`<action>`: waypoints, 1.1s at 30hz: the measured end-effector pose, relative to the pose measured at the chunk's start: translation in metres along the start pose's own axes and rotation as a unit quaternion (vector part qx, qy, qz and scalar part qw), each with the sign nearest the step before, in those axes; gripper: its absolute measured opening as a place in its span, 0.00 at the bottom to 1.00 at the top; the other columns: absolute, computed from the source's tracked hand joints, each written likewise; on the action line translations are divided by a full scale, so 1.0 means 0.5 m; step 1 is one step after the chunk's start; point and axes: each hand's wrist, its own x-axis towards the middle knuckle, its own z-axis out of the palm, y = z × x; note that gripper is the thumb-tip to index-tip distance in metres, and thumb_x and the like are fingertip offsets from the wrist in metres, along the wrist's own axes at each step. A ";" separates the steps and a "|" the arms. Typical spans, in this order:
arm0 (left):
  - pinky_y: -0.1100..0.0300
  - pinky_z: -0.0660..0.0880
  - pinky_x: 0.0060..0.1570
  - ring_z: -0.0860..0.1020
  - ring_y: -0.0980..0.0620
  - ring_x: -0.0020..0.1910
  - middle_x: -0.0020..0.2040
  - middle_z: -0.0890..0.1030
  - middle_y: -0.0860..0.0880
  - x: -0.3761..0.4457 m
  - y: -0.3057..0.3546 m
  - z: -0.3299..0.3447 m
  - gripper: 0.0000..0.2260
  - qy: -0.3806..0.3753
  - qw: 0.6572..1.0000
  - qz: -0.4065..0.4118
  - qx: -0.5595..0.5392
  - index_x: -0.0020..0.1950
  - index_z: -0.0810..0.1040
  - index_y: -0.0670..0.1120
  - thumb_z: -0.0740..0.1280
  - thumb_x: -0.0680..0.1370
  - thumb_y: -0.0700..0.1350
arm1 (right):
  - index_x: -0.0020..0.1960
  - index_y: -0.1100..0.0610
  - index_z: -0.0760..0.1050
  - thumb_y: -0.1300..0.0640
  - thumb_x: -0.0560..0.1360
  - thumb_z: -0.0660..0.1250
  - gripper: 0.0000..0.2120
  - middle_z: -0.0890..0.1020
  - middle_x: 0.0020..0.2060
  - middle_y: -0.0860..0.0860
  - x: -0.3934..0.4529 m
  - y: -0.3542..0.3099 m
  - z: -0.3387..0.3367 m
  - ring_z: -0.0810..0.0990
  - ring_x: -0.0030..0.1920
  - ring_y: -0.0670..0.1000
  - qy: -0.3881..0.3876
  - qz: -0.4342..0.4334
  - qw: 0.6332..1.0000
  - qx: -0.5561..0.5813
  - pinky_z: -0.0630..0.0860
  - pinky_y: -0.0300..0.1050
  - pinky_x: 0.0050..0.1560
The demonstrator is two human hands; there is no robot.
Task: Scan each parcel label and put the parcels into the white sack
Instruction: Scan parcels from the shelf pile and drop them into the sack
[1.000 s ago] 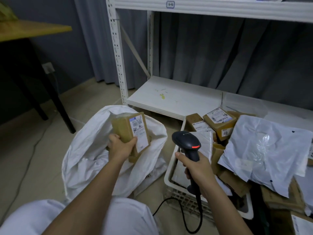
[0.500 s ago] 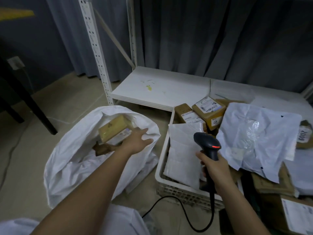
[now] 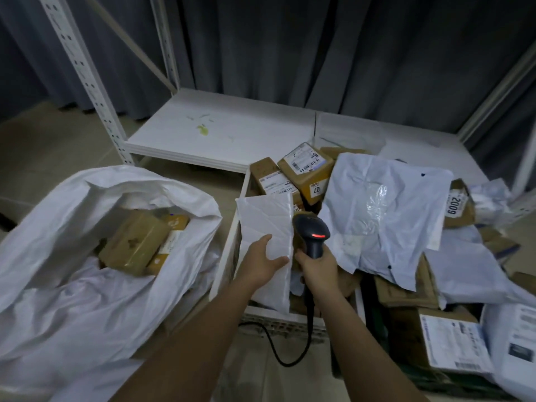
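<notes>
- Left hand (image 3: 262, 264) grips a white mailer (image 3: 266, 227) standing in the crate (image 3: 224, 256).
- Right hand (image 3: 317, 266) is wrapped around the scanner (image 3: 311, 232).
- Sack (image 3: 72, 285) lies left, brown parcels (image 3: 136, 242) inside.

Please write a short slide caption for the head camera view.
Left hand grasps a white mailer in the crate; right hand holds the scanner, beside the white sack.

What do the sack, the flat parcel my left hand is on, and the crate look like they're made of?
White sack: thin woven plastic by its look, matt, creased and slumping. Flat white parcel under the left hand: soft plastic mailer, slightly glossy, wrinkled. Crate: rigid white plastic, with a lattice wall.
</notes>
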 end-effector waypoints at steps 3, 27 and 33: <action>0.50 0.64 0.69 0.63 0.44 0.72 0.74 0.62 0.43 0.014 -0.001 0.028 0.46 0.031 0.998 -0.006 0.046 0.76 0.57 0.44 0.77 0.67 0.56 | 0.44 0.59 0.71 0.67 0.72 0.66 0.06 0.75 0.36 0.57 0.012 0.010 -0.012 0.74 0.37 0.54 0.005 -0.014 1.000 -0.013 0.72 0.46 0.39; 0.52 0.75 0.55 0.78 0.47 0.53 0.51 0.80 0.48 -0.118 0.062 -0.177 0.07 0.174 0.971 0.067 -0.150 0.54 0.78 0.45 0.64 0.79 0.39 | 0.51 0.60 0.72 0.66 0.74 0.70 0.10 0.76 0.36 0.49 -0.057 -0.031 0.023 0.74 0.36 0.42 -0.046 -0.095 0.992 0.069 0.72 0.26 0.35; 0.49 0.77 0.55 0.80 0.48 0.53 0.53 0.82 0.48 -0.177 0.043 -0.249 0.08 0.192 0.959 0.056 -0.199 0.54 0.78 0.49 0.63 0.79 0.38 | 0.58 0.59 0.72 0.62 0.74 0.72 0.15 0.79 0.47 0.55 -0.078 -0.050 0.030 0.79 0.48 0.52 -0.028 -0.085 0.993 0.083 0.77 0.50 0.53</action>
